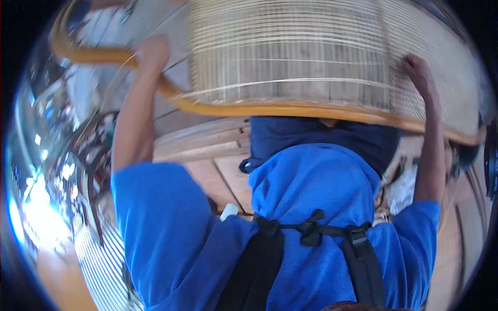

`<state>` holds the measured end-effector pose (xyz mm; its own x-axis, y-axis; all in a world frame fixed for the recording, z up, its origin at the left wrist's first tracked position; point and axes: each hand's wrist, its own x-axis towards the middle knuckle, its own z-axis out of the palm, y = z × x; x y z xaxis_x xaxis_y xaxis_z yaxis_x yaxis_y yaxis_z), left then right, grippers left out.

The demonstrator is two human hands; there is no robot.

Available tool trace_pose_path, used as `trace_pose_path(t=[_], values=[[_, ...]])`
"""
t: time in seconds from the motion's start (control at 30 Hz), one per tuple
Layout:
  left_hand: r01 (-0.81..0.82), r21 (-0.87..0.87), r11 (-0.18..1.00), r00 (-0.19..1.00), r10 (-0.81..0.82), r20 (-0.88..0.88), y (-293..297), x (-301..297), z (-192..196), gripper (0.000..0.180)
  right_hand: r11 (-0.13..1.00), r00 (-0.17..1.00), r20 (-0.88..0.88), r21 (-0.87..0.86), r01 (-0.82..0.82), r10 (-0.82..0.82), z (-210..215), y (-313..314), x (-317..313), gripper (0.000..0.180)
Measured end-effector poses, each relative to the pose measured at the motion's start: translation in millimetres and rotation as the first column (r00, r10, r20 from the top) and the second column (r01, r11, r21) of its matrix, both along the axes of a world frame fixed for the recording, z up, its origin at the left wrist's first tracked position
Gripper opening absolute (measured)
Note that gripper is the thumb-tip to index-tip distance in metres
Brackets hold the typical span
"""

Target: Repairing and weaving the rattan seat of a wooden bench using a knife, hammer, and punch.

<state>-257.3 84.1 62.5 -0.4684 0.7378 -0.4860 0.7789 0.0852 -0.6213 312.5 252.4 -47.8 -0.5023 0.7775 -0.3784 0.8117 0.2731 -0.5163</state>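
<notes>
A curved, honey-coloured wooden frame (280, 110), seemingly part of a chair, lies across my lap. Pale cord is strung over it as a woven panel (290, 36), dense at the top and sparse toward the near rail. One loose-looking strand (290, 81) crosses the sparse part. My left hand (154, 52) is closed around the frame's bent arm at the left, its fingers partly blurred. Beside it a thin loop of cord hangs off the wood. My right hand (413, 68) is a fist above the panel's right part; whatever is inside the fingers is hidden.
Under me is a floor of wooden boards (199, 140). Cluttered, dark items (96, 155) and a bright glare fill the left side. A pale crumpled bag (403, 192) sits by my right arm. A small white object (229, 211) shows near my left side.
</notes>
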Motion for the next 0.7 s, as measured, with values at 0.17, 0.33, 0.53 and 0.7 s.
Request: trace_pose_path(t=[0.17, 0.33, 0.53, 0.7], values=[[0.349, 0.485, 0.801, 0.870, -0.470, 0.149, -67, 35, 11, 0.027, 0.857, 0.796, -0.378, 0.010, 0.515, -0.473, 27, -30, 68, 0.026], [0.095, 0.318, 0.943, 0.887, -0.226, 0.403, -147, 70, 5, 0.021, 0.958, 0.982, -0.186, 0.275, 0.084, -0.033, 28, -80, 71, 0.031], [0.056, 0.494, 0.868, 0.901, -0.257, 0.349, -165, 75, -5, 0.018, 0.913, 0.998, -0.027, 0.402, 0.067, -0.062, 8, -87, 54, 0.017], [-0.284, 0.369, 0.885, 0.892, 0.103, 0.440, -170, 73, -11, 0.020, 0.912, 0.999, 0.012, 0.406, -0.053, 0.052, 23, -91, 54, 0.011]])
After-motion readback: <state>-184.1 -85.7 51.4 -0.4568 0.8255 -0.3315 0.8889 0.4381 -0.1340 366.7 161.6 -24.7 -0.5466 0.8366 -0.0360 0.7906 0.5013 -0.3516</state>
